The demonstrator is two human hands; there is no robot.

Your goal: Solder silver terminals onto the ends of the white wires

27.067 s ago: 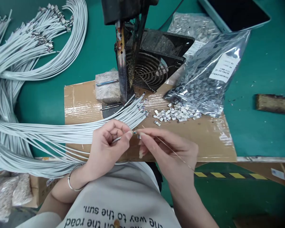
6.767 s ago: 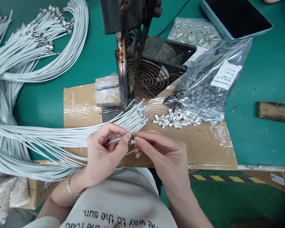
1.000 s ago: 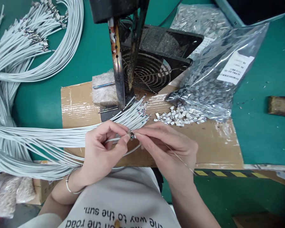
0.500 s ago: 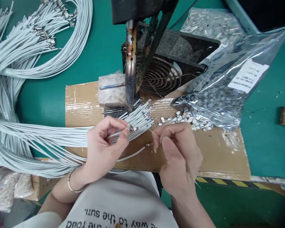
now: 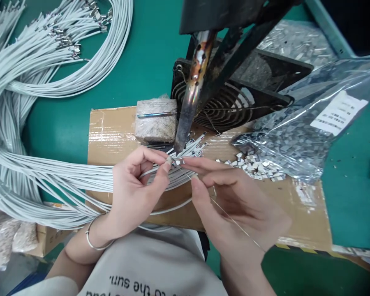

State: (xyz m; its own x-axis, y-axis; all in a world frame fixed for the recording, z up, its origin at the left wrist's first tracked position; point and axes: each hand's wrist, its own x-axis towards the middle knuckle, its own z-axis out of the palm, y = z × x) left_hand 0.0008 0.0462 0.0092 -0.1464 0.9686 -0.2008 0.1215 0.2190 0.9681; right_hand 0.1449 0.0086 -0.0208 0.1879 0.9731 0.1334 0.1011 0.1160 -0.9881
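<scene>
My left hand (image 5: 135, 193) pinches the end of a thin white cable (image 5: 156, 169) between thumb and forefinger, its small metal tip just under the soldering iron (image 5: 189, 94). My right hand (image 5: 237, 201) holds a thin strand of solder wire (image 5: 231, 218) between its fingers, the forefinger stretched toward the cable tip. Both hands meet over a bundle of white cables (image 5: 64, 176) lying on a taped cardboard sheet (image 5: 111, 131). A pile of small metal clips (image 5: 254, 166) spills beside my right hand.
A clear bag of metal clips (image 5: 305, 131) lies at right, a second bag behind it. A black fan (image 5: 234, 102) sits behind the iron, a wrapped block (image 5: 156, 121) with a metal pin to its left. More white cables with terminals (image 5: 49, 45) loop across the green table.
My right hand came back up from below to the cable tip under the iron. The camera view shifted, so the iron and fan appear further right.
</scene>
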